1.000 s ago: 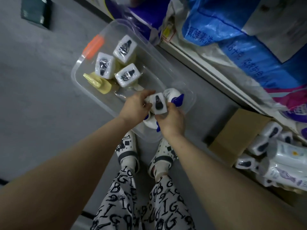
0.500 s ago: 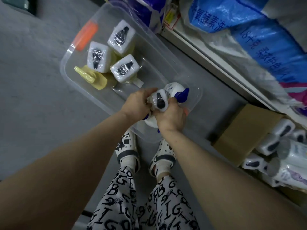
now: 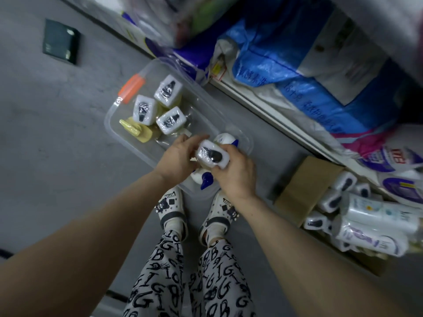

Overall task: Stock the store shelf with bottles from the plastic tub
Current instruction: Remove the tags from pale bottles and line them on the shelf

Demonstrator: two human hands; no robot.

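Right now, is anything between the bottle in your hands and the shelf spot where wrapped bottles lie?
Yes. The wrapped bottle, gripped by the left hand and right hand, is held low over the plastic tub, so its wall and then a brown cardboard flap stand between it and the stocked bottles. Above them, nothing visible blocks.

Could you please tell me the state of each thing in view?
plastic tub: lidless, on the floor.
held bottle: film-wrapped, gripped above the tub.
left hand: gripping the held bottle.
right hand: gripping the held bottle.
three wrapped bottles: upright in the tub.
yellow spray bottle: lying on its side.
cardboard box: open.
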